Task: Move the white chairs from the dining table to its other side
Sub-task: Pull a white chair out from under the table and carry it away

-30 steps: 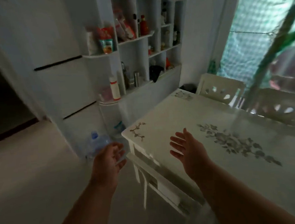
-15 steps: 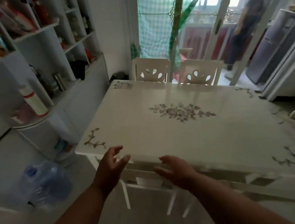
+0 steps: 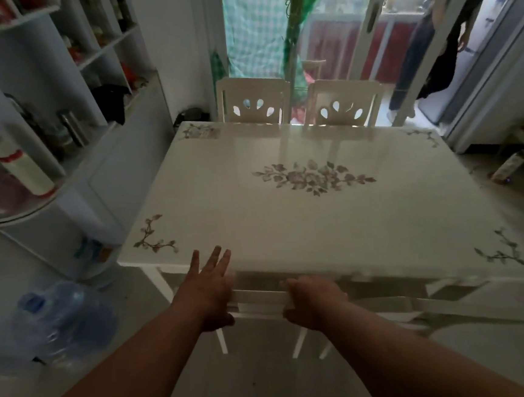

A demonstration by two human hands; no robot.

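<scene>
White lacquer covers nearly everything that matters: the dining table [image 3: 303,213] with its grey flower print, two chairs at its far edge, and the near chair [image 3: 259,296] tucked under the near edge, of which only the top rail of the back and a few legs show. The right hand [image 3: 315,299] is curled over that rail, fingers wrapped and closed on it. The left hand [image 3: 210,293] lies at the rail's left end with its fingers [image 3: 216,261] spread flat and reaching onto the table edge, so it has no real grip yet, thumb side hidden.

To do this step well, the left hand should probably drop and close on the rail to match the right, so the chair comes straight back rather than swinging. A slight lift would likely keep the legs from dragging (the water jug [image 3: 64,320] sits on the floor just to the left, so the backward path wants watching). The far chairs [image 3: 254,104] stand tucked against the opposite side.

No writing or brand can be read anywhere; the shelf bottles are too blurred.
</scene>
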